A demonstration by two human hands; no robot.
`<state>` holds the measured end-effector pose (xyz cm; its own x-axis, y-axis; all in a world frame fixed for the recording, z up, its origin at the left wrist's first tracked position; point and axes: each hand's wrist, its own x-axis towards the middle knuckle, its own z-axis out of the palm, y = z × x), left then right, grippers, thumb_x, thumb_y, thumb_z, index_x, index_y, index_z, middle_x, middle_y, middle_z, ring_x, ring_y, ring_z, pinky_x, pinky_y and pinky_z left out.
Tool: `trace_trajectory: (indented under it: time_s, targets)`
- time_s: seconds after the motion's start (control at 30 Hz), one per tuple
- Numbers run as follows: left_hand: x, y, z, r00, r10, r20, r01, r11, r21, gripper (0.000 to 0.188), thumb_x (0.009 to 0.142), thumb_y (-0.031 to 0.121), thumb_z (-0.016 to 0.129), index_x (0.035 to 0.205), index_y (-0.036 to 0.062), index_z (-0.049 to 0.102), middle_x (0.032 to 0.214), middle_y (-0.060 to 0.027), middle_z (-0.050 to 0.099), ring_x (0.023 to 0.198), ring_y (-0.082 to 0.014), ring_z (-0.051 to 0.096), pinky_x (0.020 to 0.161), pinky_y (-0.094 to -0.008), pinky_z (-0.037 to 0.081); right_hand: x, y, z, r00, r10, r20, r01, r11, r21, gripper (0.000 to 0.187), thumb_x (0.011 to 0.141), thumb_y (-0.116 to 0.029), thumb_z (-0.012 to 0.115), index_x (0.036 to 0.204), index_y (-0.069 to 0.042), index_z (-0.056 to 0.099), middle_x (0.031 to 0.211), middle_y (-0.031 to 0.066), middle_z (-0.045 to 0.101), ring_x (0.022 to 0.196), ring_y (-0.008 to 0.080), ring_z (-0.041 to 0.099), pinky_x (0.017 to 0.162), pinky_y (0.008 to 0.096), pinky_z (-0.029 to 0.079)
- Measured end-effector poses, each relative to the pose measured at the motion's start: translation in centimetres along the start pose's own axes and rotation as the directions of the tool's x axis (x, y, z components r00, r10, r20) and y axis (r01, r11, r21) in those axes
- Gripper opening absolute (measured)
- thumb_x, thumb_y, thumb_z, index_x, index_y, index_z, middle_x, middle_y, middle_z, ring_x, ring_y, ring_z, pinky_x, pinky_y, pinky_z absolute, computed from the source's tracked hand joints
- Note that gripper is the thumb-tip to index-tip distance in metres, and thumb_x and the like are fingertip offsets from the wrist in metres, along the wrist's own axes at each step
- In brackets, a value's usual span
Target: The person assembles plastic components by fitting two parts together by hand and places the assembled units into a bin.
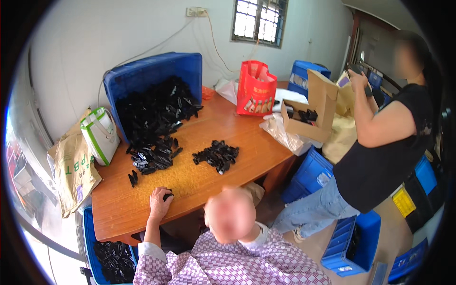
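While the left hand (160, 203) rests on the worktop (218, 124), on the near side of the tipped blue bin (142, 71), its grip is closed around a small black piece (168, 195). The right hand (230, 213) is nearer the wearer than the bin and off to its right; it is blurred, so I cannot tell whether that grip is apart or together. Similar pieces spill from the bin's mouth into a loose heap (154, 157), two loose pieces (133, 178) lie just nearer than that, and a separate pile (216, 156) sits to the bin's right. To handle the piece well, I'd pinch it lightly by its sides, turn it where it can be seen, and leave bare wood between the bin's spill and the separate pile so the two don't mix.
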<state>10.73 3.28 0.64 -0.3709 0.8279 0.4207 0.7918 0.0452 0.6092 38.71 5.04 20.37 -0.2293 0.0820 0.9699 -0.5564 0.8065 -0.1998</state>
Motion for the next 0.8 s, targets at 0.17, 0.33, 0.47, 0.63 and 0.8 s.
trace_trajectory:
  time_s: [0.17,0.33,0.47,0.63,0.8]
  targets:
    - [0.0,-0.4,0.2,1.0,0.011,0.021,-0.011,1.0,0.001,0.022,0.078,0.019,0.073,0.096,0.0069,0.07,0.116,-0.0114,0.063,0.111,-0.0321,0.057,0.095,-0.0439,0.042,1.2,0.0,0.0,0.972,-0.061,-0.227,0.064,0.998,0.005,0.08,0.086,0.02,0.046,0.155,-0.006,0.014,0.138,0.0213,0.049,0.061,0.0108,0.057,0.048,0.0235,0.047]
    - [-0.3,0.1,0.1,0.998,-0.053,0.045,0.054,0.998,-0.02,0.022,0.077,0.018,0.073,0.096,0.0075,0.07,0.114,-0.0113,0.063,0.11,-0.0321,0.057,0.094,-0.0435,0.043,0.9,2.0,2.2,0.988,-0.117,-0.103,0.107,0.989,-0.101,0.045,0.089,0.011,0.05,0.132,-0.005,0.051,0.11,0.0147,0.064,0.072,0.0158,0.062,0.058,0.0283,0.051]
    - [-1.0,-1.1,0.2,0.995,-0.095,-0.017,0.094,0.994,-0.06,0.022,0.077,0.017,0.073,0.097,0.0087,0.069,0.113,-0.0107,0.064,0.111,-0.0316,0.057,0.094,-0.0435,0.043,-4.2,8.1,5.4,0.959,0.272,0.075,-0.268,0.962,-0.058,0.024,0.087,0.003,0.059,0.11,-0.001,0.064,0.099,0.0181,0.066,0.074,0.0288,0.067,0.063,0.0329,0.055]
    - [-0.2,0.5,0.0,0.997,0.065,0.03,-0.067,0.996,0.06,0.019,0.079,0.017,0.071,0.095,0.0093,0.066,0.11,-0.0096,0.064,0.107,-0.0315,0.057,0.092,-0.0441,0.043,-16.0,18.7,4.0,0.566,0.824,-0.035,-0.823,0.567,0.028,0.016,0.1,-0.015,0.053,0.106,-0.003,0.062,0.076,0.0023,0.061,0.064,0.0109,0.059,0.058,0.027,0.048]
    - [0.6,-0.1,0.2,0.995,0.101,0.007,-0.101,0.993,0.061,0.017,0.079,0.015,0.07,0.093,0.0089,0.064,0.106,-0.0075,0.063,0.104,-0.0317,0.057,0.088,-0.0444,0.043,-16.6,20.5,2.4,0.507,0.86,0.063,-0.86,0.51,-0.032,0.014,0.099,-0.013,0.053,0.106,-0.003,0.061,0.072,-0.001,0.057,0.062,0.0059,0.054,0.057,0.0229,0.046]
